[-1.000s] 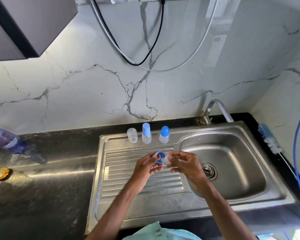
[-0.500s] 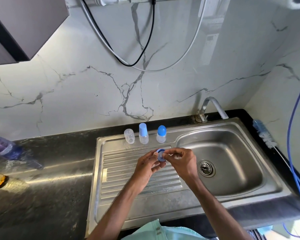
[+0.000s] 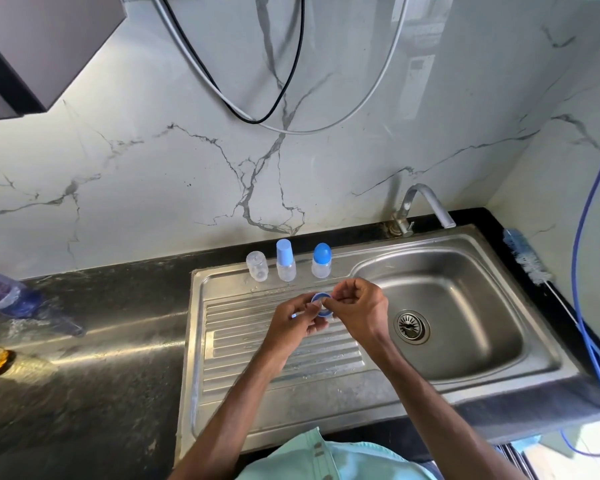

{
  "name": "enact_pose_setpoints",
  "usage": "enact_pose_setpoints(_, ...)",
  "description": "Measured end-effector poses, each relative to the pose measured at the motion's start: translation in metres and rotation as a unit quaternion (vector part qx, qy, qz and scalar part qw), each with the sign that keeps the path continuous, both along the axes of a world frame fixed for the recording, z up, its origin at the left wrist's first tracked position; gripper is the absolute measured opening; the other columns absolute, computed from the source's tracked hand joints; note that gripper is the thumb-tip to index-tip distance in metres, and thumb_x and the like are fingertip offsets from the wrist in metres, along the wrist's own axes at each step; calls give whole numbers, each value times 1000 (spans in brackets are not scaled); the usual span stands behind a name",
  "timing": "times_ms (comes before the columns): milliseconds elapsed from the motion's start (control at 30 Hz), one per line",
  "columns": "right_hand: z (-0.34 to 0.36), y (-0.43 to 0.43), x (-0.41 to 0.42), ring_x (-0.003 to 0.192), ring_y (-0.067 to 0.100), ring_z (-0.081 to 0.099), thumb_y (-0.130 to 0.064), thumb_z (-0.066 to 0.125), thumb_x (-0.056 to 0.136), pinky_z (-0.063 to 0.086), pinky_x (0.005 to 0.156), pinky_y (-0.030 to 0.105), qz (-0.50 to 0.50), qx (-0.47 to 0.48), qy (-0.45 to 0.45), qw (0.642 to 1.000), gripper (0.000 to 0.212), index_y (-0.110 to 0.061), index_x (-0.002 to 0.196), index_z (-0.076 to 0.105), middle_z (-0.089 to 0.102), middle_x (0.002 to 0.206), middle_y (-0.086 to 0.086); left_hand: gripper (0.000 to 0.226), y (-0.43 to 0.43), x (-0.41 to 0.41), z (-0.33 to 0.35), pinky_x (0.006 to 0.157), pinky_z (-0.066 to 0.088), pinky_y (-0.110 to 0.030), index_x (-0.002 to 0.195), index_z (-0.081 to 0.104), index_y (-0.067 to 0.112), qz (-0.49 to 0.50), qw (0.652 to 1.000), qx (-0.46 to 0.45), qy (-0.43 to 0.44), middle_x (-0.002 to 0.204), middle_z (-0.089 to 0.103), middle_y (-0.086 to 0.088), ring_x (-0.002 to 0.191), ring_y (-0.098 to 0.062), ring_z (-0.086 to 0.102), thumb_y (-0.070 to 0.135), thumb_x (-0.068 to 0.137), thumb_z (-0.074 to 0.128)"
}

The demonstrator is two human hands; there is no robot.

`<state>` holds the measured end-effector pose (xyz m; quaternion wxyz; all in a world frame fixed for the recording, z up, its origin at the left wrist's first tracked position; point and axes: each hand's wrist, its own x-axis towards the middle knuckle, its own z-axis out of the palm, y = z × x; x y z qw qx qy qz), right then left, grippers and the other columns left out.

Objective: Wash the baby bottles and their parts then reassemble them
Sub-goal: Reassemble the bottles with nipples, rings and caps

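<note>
Over the ribbed drainboard (image 3: 243, 344) my left hand (image 3: 297, 318) and my right hand (image 3: 359, 306) meet around a small blue bottle ring (image 3: 321, 304). Both hands pinch it; something clear, perhaps a teat, sits in it, mostly hidden by my fingers. At the back of the drainboard stand three small bottles in a row: a clear bottle without a cap (image 3: 257, 266), a bottle with a tall blue cap (image 3: 285, 259), and a bottle with a round blue cap (image 3: 321, 260).
The steel sink basin (image 3: 465, 306) with its drain (image 3: 411, 326) lies to the right, the tap (image 3: 426, 206) behind it. A blue bottle brush (image 3: 525, 259) rests on the right counter edge beside a blue hose (image 3: 582, 237). A plastic water bottle (image 3: 4, 294) lies at far left.
My hands have closed together around the blue ring, the right hand now covering more of it. The camera has tilted slightly, shifting the scene.
</note>
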<state>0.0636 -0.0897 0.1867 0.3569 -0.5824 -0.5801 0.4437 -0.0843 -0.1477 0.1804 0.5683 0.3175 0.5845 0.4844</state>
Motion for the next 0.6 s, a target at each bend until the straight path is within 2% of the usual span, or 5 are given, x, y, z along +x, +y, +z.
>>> enact_pose_setpoints(133,2,1,0,76,14,77,-18,90,80,65,70,32,29,-20,6,999,20,-17,95,77,78,83,-2,21,2,0,2,89,62,-38,118,75,10,33,999,3,21,101,79,-9,97,-23,77,14,98,69)
enact_pose_setpoints(267,10,-2,7,80,23,79,-19,84,88,66,76,39,92,-83,42,991,12,-14,99,81,81,85,2,14,3,6,9,76,64,-29,104,80,15,74,994,15,74,90,80,-4,84,-20,79,15,91,78)
enact_pose_setpoints(367,12,-1,12,81,24,79,-13,84,86,66,80,45,84,-104,42,990,13,-13,99,82,81,85,3,18,3,11,10,81,64,-37,106,80,11,52,996,16,74,91,80,-4,85,-21,79,12,88,81)
enact_pose_setpoints(467,11,-1,13,78,22,79,-9,86,82,66,78,43,60,-116,32,991,14,-12,96,82,80,82,3,21,4,12,5,82,64,-42,104,81,17,41,990,12,134,88,80,1,84,-18,79,15,84,85)
enact_pose_setpoints(600,6,0,7,69,20,78,-3,88,77,67,70,43,29,-111,-1,993,16,-9,90,81,79,76,4,15,5,21,3,72,65,-41,94,83,17,63,971,18,229,77,79,6,71,-11,77,19,80,86)
